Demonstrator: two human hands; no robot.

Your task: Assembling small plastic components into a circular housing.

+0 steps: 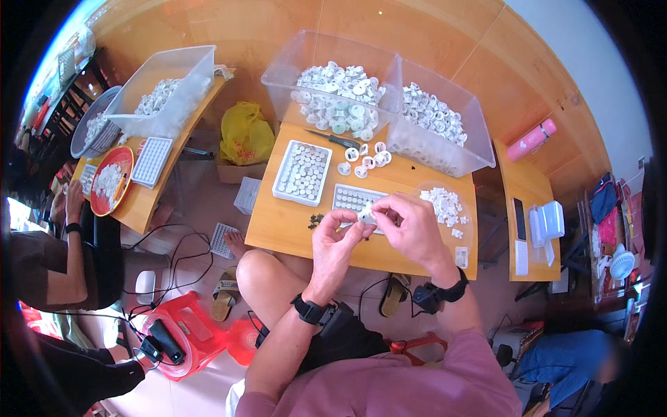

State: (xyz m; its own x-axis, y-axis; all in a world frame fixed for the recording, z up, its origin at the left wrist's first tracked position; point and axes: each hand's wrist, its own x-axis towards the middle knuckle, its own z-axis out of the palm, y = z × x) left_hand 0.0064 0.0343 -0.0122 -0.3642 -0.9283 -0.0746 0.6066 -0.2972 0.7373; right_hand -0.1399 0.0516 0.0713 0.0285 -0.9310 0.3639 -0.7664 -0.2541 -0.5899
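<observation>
My left hand (335, 244) and my right hand (410, 228) meet over the wooden table (285, 226), pinching one small white plastic part (367, 217) between their fingertips. Just behind them lies a white grid tray (351, 197), partly hidden by my fingers. To its left sits a fuller white tray (302, 172) of round parts. A pile of small white pieces (445, 203) rests on a clear plate by my right hand. Several loose white rings (363, 158) lie near scissors (332, 138).
Two clear bins (417, 80) of white parts stand at the table's back. A second table (142, 201) at left carries a bin, a red plate and trays, with another person (59, 257) beside it. A yellow bag (244, 135), red stool (187, 326) and cables sit on the floor.
</observation>
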